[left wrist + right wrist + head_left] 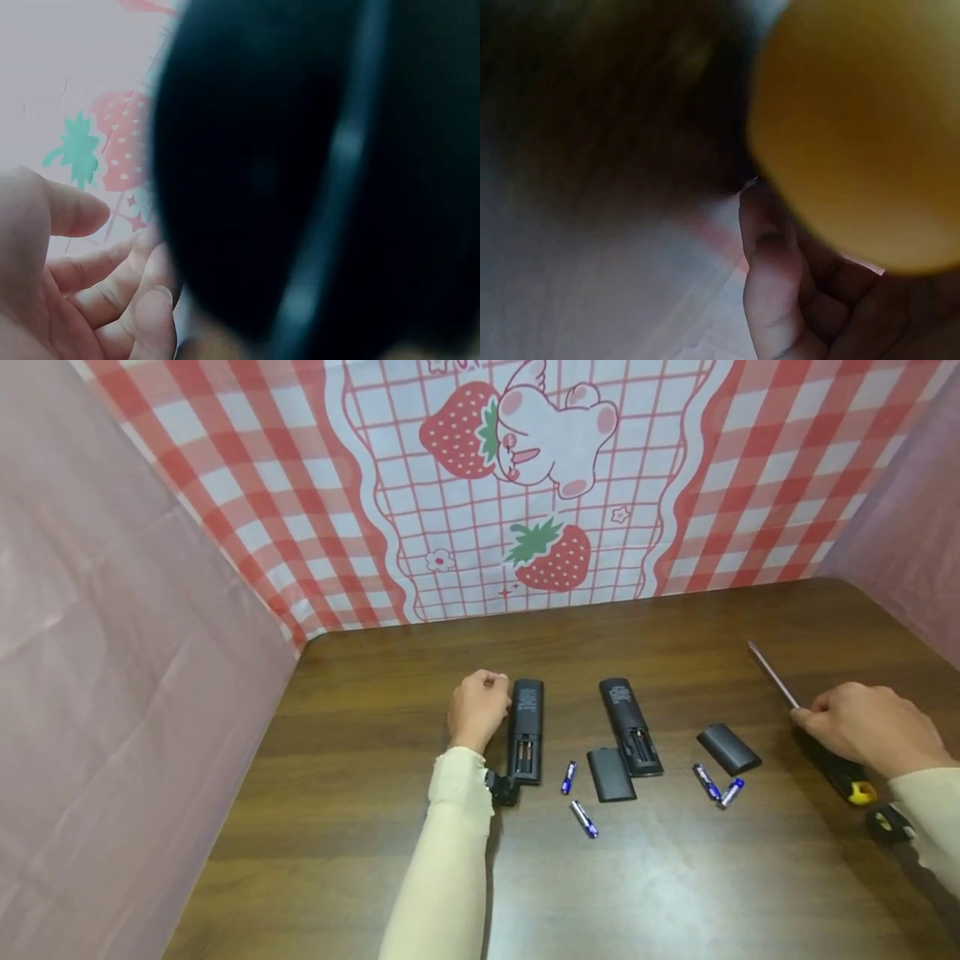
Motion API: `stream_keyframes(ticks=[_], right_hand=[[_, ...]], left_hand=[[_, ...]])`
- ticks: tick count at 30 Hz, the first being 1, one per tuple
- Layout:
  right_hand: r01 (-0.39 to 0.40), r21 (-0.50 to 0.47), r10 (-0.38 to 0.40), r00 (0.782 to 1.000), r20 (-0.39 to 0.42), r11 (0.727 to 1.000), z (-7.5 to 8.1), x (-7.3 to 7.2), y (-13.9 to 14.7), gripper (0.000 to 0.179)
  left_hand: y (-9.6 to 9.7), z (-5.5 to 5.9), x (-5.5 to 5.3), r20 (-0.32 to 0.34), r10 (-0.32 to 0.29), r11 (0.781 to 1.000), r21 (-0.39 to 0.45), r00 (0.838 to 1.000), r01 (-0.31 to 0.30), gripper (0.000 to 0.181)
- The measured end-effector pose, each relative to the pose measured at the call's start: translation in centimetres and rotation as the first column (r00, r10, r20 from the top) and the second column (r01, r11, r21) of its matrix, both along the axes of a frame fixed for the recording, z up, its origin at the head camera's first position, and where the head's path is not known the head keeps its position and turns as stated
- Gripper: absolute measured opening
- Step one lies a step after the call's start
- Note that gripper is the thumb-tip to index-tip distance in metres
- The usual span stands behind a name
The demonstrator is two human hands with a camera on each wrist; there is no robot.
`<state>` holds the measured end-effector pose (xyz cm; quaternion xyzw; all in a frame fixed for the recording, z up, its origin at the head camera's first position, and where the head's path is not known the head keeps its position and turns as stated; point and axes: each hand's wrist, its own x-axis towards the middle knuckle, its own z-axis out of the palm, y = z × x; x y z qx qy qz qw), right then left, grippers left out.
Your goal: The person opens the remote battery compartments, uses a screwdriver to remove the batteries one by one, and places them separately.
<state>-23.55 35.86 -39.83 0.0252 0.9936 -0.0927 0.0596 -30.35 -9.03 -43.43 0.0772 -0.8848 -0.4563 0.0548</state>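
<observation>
My left hand rests on the wood right beside a black remote control, its fingers loosely bent and the thumb apart from them. The remote lies face down, its battery compartment uncovered with copper-coloured parts showing inside. In the left wrist view a dark blurred shape, close to the lens, covers much of the picture. On the right, my right hand grips a screwdriver by its black and yellow handle. The metal shaft points away toward the back of the table. The handle's yellow end fills much of the right wrist view.
A second face-down remote with an uncovered compartment lies mid-table. One black battery cover lies against it, another cover farther right. Blue-and-silver batteries lie in two pairs, one pair near the left remote, the other by the right cover.
</observation>
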Motion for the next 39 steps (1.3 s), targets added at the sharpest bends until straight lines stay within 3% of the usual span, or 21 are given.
stream_keyframes(ticks=[6,11,17,24,30,35,39], right_hand=[[-0.011,-0.007,0.011,0.999,0.038,1.0,-0.2,-0.5,-0.5,0.043],[-0.013,-0.004,0.013,0.999,0.041,1.0,-0.6,-0.8,-0.5,0.047],[0.033,-0.009,-0.033,0.999,-0.026,0.999,-0.9,-1.0,-0.9,0.055],[0.046,-0.023,-0.048,0.996,-0.077,0.999,-0.7,-0.7,-1.6,0.05],[0.052,-0.057,-0.061,0.982,-0.18,0.997,-0.2,-0.8,-2.6,0.039],[-0.01,-0.07,-0.007,0.972,-0.236,0.997,0.5,-1.6,-3.7,0.038],[-0.124,-0.068,0.104,0.966,-0.237,0.99,0.7,-2.2,-5.1,0.037]], left_hand=[[-0.9,0.0,0.3,0.007,0.01,1.0,0.01,1.0,-0.01,0.028],[-1.2,-0.1,0.4,0.008,0.006,1.0,0.018,1.0,-0.006,0.028],[-1.3,0.0,0.4,-0.004,0.019,1.0,0.02,1.0,-0.019,0.027],[-1.3,0.1,0.8,-0.008,0.025,1.0,-0.016,1.0,-0.025,0.025],[-2.1,0.0,0.9,-0.032,0.01,1.0,0.006,0.999,-0.009,0.026],[-3.5,-0.1,1.0,-0.057,0.002,0.998,0.055,0.998,0.001,0.026],[-4.2,-0.4,1.0,-0.048,-0.045,0.995,0.087,0.998,0.049,0.026]])
